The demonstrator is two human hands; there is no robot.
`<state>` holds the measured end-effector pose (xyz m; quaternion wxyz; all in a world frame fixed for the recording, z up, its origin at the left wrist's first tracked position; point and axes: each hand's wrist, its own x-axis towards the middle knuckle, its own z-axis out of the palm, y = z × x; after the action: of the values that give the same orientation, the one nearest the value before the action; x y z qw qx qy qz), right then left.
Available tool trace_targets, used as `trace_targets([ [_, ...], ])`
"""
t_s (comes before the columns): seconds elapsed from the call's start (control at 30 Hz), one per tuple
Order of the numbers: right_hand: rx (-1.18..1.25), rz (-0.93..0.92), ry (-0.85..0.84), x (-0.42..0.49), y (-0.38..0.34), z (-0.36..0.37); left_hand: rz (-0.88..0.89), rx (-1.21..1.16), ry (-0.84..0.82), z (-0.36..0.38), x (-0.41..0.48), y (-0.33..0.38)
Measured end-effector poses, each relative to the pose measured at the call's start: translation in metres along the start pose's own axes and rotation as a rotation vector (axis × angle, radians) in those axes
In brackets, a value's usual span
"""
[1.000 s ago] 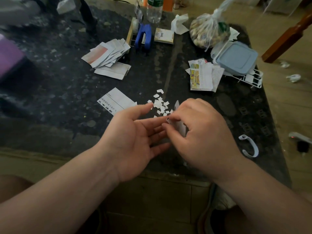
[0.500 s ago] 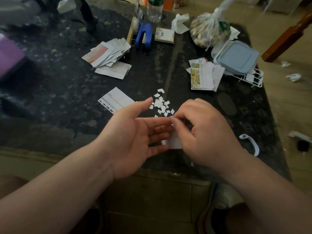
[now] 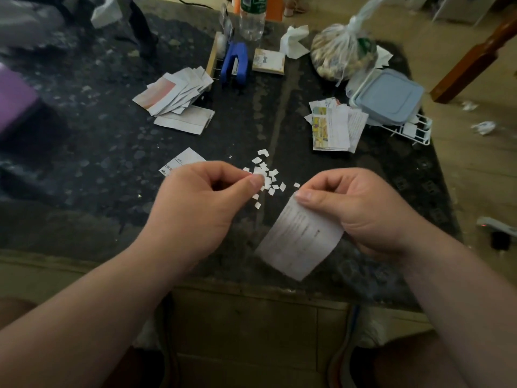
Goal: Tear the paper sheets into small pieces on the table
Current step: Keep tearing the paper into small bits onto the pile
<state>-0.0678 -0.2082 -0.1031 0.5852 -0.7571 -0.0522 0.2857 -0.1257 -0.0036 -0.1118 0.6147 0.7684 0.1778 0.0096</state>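
Left hand (image 3: 201,203) pinches what looks like a fresh scrap (image 3: 258,177) over the scrap pile (image 3: 265,175), mid-worktop (image 3: 112,163) | right hand (image 3: 355,208) grips the sheet (image 3: 299,242) by its far corner, toward the near edge | hands, together half a second ago, now apart: one tear done, most of the sheet left.

Two hands: the left hand (image 3: 195,208) pinches one scrap (image 3: 258,177), and the right hand (image 3: 355,208) holds one paper sheet (image 3: 299,239). About twenty small scraps (image 3: 265,166) lie in one cluster mid-table (image 3: 112,152); the exact number cannot be told. There are two stacks of sheets (image 3: 176,93) toward the far edge, one left and one right, plus one single sheet (image 3: 184,159). Along the far edge there is one each of: blue stapler (image 3: 235,63), plastic bottle (image 3: 252,18), notepad (image 3: 268,61), tissue (image 3: 293,42), tied bag (image 3: 341,54), lidded container (image 3: 389,96), wire rack (image 3: 414,133).
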Motion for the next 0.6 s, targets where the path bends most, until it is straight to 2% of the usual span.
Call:
trace_targets([
  [0.1,0.056,0.001,-0.124,-0.003,-0.0003,0.0052,-0.003,0.072,-0.052,0.0037,-0.0038,0.0044],
  [0.23,0.132,-0.01,-0.16,-0.0033,0.0001,0.0058,-0.243,-0.205,-0.286,0.0082,-0.0045,0.0026],
  [0.33,0.123,-0.037,-0.15,-0.0039,0.0014,0.0058,-0.277,-0.243,-0.434,0.0064,-0.0045,-0.0037],
  [0.6,0.011,-0.063,-0.018,-0.006,-0.0003,0.0095,-0.204,-0.393,-0.353,0.0069,-0.0072,-0.0013],
])
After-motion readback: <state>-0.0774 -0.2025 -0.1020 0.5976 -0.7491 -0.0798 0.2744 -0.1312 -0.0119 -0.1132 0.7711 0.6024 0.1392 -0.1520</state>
